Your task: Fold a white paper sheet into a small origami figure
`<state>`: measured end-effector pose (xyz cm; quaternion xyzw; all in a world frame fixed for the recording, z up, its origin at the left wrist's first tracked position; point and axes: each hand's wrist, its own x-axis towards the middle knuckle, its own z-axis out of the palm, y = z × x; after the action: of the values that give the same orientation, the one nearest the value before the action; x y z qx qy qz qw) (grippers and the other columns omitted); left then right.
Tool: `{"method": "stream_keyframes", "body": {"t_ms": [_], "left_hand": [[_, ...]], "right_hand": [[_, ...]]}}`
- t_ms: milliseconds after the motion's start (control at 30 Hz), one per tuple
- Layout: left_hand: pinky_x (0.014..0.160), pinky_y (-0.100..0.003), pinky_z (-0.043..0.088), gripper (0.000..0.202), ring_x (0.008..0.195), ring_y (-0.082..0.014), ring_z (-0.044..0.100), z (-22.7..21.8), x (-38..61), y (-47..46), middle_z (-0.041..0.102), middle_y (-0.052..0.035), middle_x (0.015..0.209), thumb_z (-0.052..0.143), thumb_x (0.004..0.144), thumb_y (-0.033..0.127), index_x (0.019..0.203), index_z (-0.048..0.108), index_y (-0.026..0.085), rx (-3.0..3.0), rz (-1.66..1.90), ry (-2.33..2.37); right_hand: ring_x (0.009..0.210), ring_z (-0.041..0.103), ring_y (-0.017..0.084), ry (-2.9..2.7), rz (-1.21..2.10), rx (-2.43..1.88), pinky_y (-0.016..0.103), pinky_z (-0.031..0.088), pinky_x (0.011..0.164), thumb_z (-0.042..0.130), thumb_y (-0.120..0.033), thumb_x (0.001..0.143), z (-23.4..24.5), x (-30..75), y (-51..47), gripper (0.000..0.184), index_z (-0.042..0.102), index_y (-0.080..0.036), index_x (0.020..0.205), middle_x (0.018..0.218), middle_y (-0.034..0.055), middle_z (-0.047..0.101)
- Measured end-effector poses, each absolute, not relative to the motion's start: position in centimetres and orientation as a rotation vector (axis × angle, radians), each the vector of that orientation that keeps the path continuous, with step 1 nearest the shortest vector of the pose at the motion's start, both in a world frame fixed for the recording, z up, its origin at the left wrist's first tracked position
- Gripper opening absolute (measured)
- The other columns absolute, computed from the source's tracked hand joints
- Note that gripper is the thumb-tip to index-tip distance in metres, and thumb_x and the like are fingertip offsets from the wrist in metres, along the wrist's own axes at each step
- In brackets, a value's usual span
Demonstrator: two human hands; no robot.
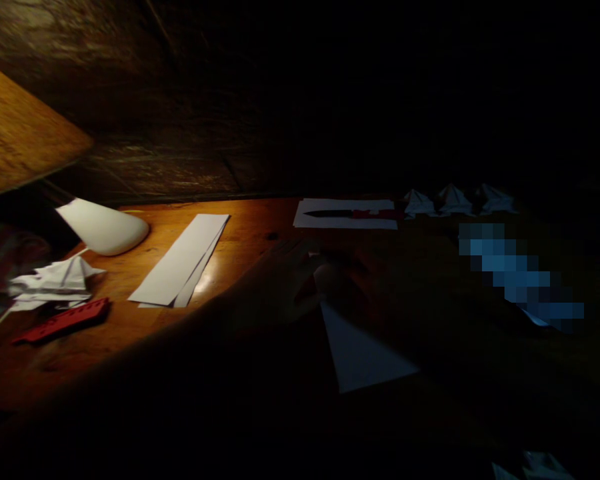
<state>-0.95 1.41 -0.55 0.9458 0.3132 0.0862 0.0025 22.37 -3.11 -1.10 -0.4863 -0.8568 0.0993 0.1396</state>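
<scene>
Work in hand: folding a white sheet of paper (365, 353) that lies flat near the middle of the wooden table (250, 233), toward its near edge, one pointed corner aimed at the near right. The left hand (285, 283) reaches in from the near left edge and rests at the sheet's upper tip. Whether its fingers lie flat or pinch the tip cannot be told in the shadow. A dim shape just beside it is taken for the right hand (367, 270); how it is held cannot be told either. Only the far left corner of the table is lit, by the white lamp (105, 228). Beside the lamp lie long paper strips (183, 263), and nearer the left edge a crumpled folded piece (55, 279) and a red ruler (63, 321). At the far edge a knife (340, 213) lies on another white sheet (345, 222), with three folded paper figures (453, 199) just to its right. Assessment: the fold is being made in shade, so edge alignment is the weak point. It is judged best to pin the tip with one hand, match the edges by touch before creasing, and run the crease outward from the pinned end. Sliding the sheet toward the lit far left corner would allow a visual check.
</scene>
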Motion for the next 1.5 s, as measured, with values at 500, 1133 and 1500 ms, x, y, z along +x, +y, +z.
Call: {"method": "stream_keyframes", "body": {"t_ms": [500,1133,1500], "left_hand": [[0.101,-0.048,0.051,0.03,0.119,-0.0299,0.057,-2.1,-0.5,2.6,0.061,-0.011,0.127,0.062,0.1,0.03,0.127,0.062,0.017,2.897,0.388,0.874],[0.095,-0.052,0.046,0.041,0.115,-0.0336,0.056,-0.6,0.1,1.7,0.06,-0.0117,0.126,0.066,0.092,0.037,0.13,0.064,0.02,2.959,0.253,0.979],[0.095,-0.055,0.045,0.044,0.118,-0.0364,0.051,-1.0,0.4,1.2,0.054,-0.0133,0.132,0.061,0.092,0.031,0.137,0.064,0.028,3.005,0.17,0.99]], "right_hand": [[0.093,0.066,0.021,-2.632,0.287,-1.144,0.034,0.048,0.079,0.057,-0.031,0.102,0.5,25.3,-0.2,0.028,0.078,-0.021,0.118,0.118,0.0087,0.072],[0.096,0.073,0.024,-2.753,0.385,-1.066,0.039,0.051,0.084,0.059,-0.006,0.079,0.3,28.9,1.1,0.039,0.085,-0.033,0.094,0.121,-0.0019,0.077],[0.089,0.074,0.025,-2.704,0.443,-1.225,0.036,0.051,0.071,0.061,-0.009,0.077,0.7,28.9,0.2,0.03,0.083,-0.029,0.08,0.116,0.001,0.079]]}}
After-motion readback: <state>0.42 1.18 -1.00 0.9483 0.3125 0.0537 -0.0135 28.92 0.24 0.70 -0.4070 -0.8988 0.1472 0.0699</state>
